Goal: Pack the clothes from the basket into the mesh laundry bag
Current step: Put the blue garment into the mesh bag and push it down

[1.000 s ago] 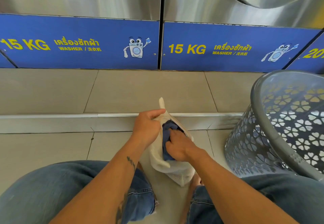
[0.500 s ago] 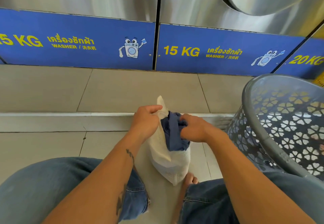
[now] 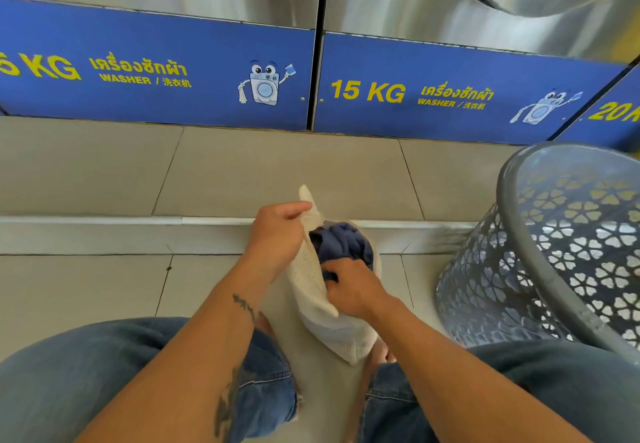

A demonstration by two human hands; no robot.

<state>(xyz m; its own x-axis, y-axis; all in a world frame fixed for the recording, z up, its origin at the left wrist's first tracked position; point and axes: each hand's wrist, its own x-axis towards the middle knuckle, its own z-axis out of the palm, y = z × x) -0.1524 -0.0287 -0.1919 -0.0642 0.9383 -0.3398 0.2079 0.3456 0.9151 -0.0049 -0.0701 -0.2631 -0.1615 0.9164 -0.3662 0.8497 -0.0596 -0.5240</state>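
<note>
A cream mesh laundry bag (image 3: 332,331) stands on the floor between my knees, its mouth facing up. My left hand (image 3: 277,234) pinches the bag's rim and holds it up. A dark blue garment (image 3: 341,241) bulges out of the opening. My right hand (image 3: 349,290) is at the near side of the mouth, fingers curled onto the blue cloth, pressing it into the bag. To the right a grey plastic basket (image 3: 540,269) with flower-shaped cut-outs leans toward me; no clothes show inside it.
Two steel washers with blue "15 KG" panels (image 3: 398,92) stand on a raised tiled step (image 3: 207,224) straight ahead. My knees in blue jeans (image 3: 104,373) fill the bottom of the view. Beige floor tiles (image 3: 86,286) lie to the left.
My right hand came down from the far rim to the near side of the mouth, pushing the blue garment lower. My left hand keeps its hold on the rim.
</note>
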